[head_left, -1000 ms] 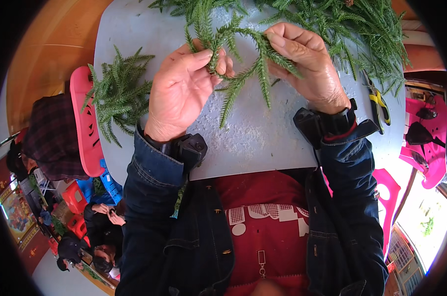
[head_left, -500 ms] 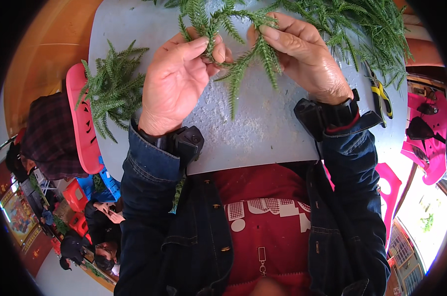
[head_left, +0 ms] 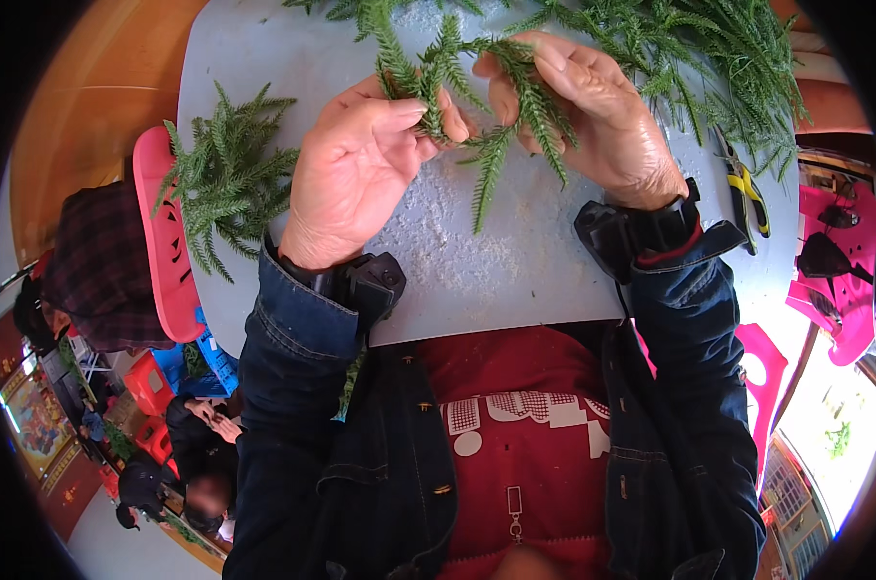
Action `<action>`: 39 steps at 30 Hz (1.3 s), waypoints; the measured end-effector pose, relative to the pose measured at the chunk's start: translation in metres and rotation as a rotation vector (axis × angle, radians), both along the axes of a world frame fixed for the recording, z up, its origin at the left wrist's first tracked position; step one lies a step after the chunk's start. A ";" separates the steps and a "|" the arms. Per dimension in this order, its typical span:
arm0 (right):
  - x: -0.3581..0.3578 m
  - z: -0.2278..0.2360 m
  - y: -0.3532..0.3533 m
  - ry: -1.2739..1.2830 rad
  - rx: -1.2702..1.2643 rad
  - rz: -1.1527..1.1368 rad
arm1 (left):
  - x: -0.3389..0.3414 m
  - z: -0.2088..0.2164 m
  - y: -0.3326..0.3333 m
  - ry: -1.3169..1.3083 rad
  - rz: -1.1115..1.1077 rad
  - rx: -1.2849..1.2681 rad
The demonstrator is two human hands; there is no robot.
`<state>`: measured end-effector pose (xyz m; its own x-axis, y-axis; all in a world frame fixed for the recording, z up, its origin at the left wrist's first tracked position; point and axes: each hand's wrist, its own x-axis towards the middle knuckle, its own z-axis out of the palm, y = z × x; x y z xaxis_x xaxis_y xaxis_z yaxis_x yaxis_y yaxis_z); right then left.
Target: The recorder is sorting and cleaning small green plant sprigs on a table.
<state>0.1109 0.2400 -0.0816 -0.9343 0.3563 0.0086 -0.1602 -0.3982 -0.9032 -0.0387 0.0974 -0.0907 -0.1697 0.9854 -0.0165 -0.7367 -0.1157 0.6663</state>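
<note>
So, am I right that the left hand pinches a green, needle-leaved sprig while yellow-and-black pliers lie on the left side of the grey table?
Not quite: the head view shows the yellow-and-black pliers on the right side of the grey table; the left hand does pinch the green sprig.

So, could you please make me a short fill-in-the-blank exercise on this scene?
1. The left hand pinches the sprig between its fingers and its ____.
2. The pliers on the table have handles coloured black and ____.
3. A small bunch of green sprigs lies near the table edge on the person's ____ side.
4. The crate in the lower left of the picture is coloured ____.

Missing words: thumb; yellow; left; blue.
</note>
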 end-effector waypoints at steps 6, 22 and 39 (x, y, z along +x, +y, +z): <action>0.000 -0.007 0.006 0.021 0.087 0.001 | 0.002 -0.001 0.003 0.006 -0.044 0.097; 0.004 -0.001 0.004 -0.060 -0.029 0.058 | 0.002 0.010 0.000 -0.180 0.014 -0.026; 0.007 0.002 0.003 -0.011 0.026 0.092 | 0.005 0.000 0.000 -0.068 -0.014 0.024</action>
<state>0.1175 0.2430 -0.0799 -0.9632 0.2687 0.0067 -0.1144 -0.3873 -0.9148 -0.0338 0.0975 -0.0910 -0.1548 0.9879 -0.0040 -0.7816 -0.1200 0.6121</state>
